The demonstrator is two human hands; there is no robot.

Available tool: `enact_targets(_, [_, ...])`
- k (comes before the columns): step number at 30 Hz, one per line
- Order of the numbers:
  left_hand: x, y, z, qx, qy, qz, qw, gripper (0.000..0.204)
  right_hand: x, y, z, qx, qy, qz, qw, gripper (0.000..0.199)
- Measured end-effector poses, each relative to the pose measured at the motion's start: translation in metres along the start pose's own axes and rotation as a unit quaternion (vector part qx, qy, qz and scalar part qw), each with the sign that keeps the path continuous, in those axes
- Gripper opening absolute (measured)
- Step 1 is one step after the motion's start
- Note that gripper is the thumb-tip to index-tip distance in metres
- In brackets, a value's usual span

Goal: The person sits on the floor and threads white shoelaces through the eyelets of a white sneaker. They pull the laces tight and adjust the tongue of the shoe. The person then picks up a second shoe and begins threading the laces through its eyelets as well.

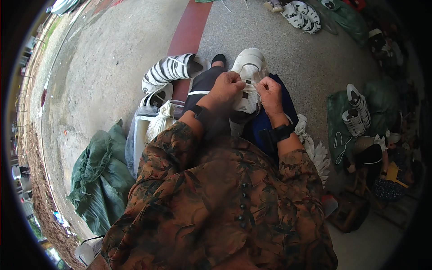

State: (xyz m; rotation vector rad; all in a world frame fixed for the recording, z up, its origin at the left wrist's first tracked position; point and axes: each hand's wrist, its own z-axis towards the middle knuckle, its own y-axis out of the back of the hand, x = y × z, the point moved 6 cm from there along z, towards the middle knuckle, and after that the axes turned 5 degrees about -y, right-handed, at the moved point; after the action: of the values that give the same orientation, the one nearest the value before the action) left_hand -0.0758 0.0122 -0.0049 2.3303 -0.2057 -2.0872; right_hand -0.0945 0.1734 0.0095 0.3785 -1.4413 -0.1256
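A white sneaker point(248, 72) rests on my lap, toe pointing away from me, over dark blue cloth point(288, 108). My left hand point(225, 90) grips the sneaker at its tongue and lace area, fingers pinched. My right hand point(270, 92) pinches a thin white lace or thread at the same spot, just right of the left hand. Both wrists wear black bands. My patterned brown blouse fills the lower middle of the view.
Striped white-and-black sneakers point(168, 69) lie left of my knee, with a bundle of white laces point(159, 121) and a plastic bag. A green sack point(99, 175) sits at lower left. More shoes point(355, 112) lie on green sacking at right, beside another seated person point(378, 157). Concrete floor all around.
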Motion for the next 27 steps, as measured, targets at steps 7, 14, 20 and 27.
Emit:
enact_targets(7, [-0.004, 0.000, 0.013, -0.044, -0.128, 0.205, 0.969, 0.014, -0.019, -0.005, 0.016, -0.048, -0.065, 0.085, 0.993, 0.017])
enact_targets(14, [-0.013, 0.011, -0.004, -0.061, -0.135, 0.198, 0.969, 0.029, -0.005, 0.019, -0.016, -0.050, -0.016, -0.066, 0.996, 0.017])
enact_targets(20, [-0.017, 0.007, -0.027, -0.041, -0.132, 0.330, 0.934, 0.042, 0.007, 0.009, -0.040, 0.022, -0.014, -0.161, 0.987, 0.017])
enact_targets(27, [0.011, 0.075, -0.041, -0.075, -0.067, 0.155, 0.983, 0.014, -0.020, 0.079, -0.053, -0.075, -0.023, -0.270, 0.960, 0.021])
